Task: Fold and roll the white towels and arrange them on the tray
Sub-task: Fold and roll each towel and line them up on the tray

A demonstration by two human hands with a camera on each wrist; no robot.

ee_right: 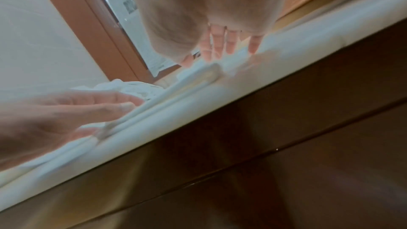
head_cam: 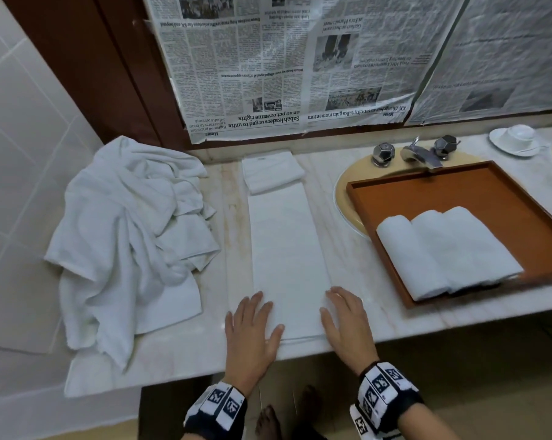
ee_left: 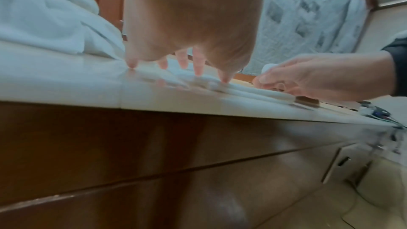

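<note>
A long white towel strip [head_cam: 289, 258] lies folded lengthwise on the marble counter, running away from me. My left hand [head_cam: 252, 325] rests flat on its near left corner with the fingers spread and straight [ee_left: 198, 69]. My right hand [head_cam: 344, 322] lies flat on the near right corner, its fingertips [ee_right: 229, 46] touching the towel edge [ee_right: 176, 91]. Neither hand grips anything. On the right, an orange-brown tray [head_cam: 506, 192] sits over the sink and holds three rolled white towels [head_cam: 446, 252] side by side at its near left.
A heap of loose white towels [head_cam: 128, 236] covers the counter's left end. A small folded towel [head_cam: 271, 169] lies at the strip's far end. A chrome faucet [head_cam: 420, 154] and a cup on a saucer [head_cam: 515, 139] stand at the back right. Newspaper covers the mirror.
</note>
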